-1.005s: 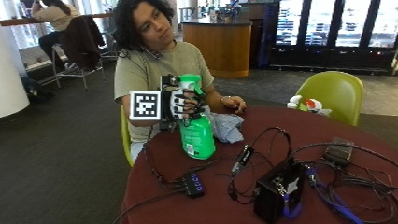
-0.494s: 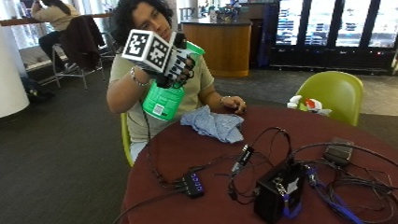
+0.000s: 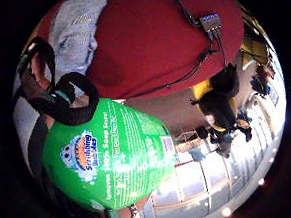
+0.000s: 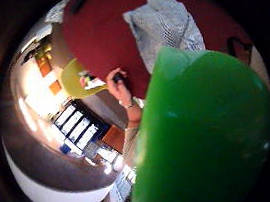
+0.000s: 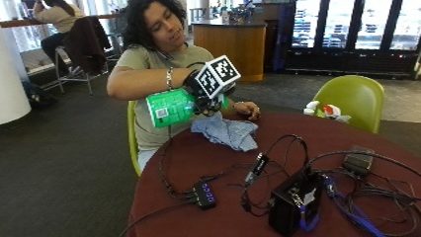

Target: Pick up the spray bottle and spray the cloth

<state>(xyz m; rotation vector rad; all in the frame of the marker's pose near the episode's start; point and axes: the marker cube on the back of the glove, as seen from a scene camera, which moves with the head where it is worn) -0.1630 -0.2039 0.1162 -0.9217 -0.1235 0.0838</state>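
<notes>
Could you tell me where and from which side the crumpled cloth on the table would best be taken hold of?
Probably from above, pinching one of the raised folds of the blue cloth. It lies bunched on the red table, so its ridges stand up. The gloved right hand holds the green spray bottle just above it.

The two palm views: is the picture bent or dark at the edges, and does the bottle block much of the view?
Thumb side palm view: strongly curved, black around the rim; the green spray bottle fills nearly half, its surface blurred; the cloth shows beyond it. Little finger side palm view: also curved; the bottle's label is readable, bright window glare at one edge. Outside view: even light, straight lines, gloved right hand clear.
</notes>
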